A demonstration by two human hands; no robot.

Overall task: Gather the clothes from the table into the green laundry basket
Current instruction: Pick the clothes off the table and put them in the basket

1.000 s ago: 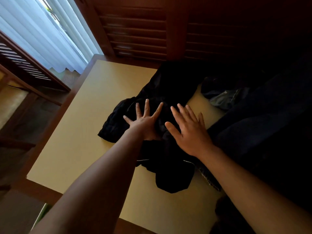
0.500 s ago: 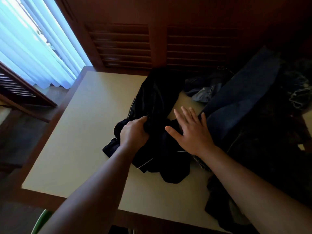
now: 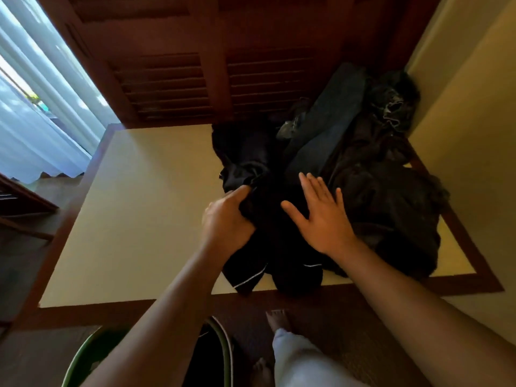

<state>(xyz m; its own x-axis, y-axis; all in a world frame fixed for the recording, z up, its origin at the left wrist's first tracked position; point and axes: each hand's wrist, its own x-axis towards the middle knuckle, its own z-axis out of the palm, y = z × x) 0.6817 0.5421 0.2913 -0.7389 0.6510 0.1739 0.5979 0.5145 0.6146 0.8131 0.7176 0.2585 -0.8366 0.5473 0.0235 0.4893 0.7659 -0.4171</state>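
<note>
Now we are at the grabbing step of the gathering. Our left hand (image 3: 227, 222) is closed on a fold of the black, smooth garment with thin white piping (image 3: 279, 247): the fingers are curled into the cloth and the thumb lies on top of it. Our right hand (image 3: 324, 219) is open, with straight and slightly spread fingers. It is over the same garment, just to the right, but we cannot tell if the palm really presses on it.

The garment lies on the pale yellow table with the brown wooden border (image 3: 139, 219), and its lower end reaches over the near border. Behind it and to the right are more clothes: a long dark blue denim piece (image 3: 332, 121) and a big dark crumpled heap (image 3: 391, 208), both touching it or very near.

The green plastic laundry basket (image 3: 81, 356) stands on the floor below the near edge of the table, partly hidden by our left forearm. Its inside is too dark to read.

We judge that most of the task is not yet done, since the pile is on the table. The next move calls for the right hand to close on the loose part of the garment, then both hands lift it free of its neighbours and bring it toward us and down to the left — into the basket. The smooth cloth may slip, so a full handful is better than a pinch.
</note>
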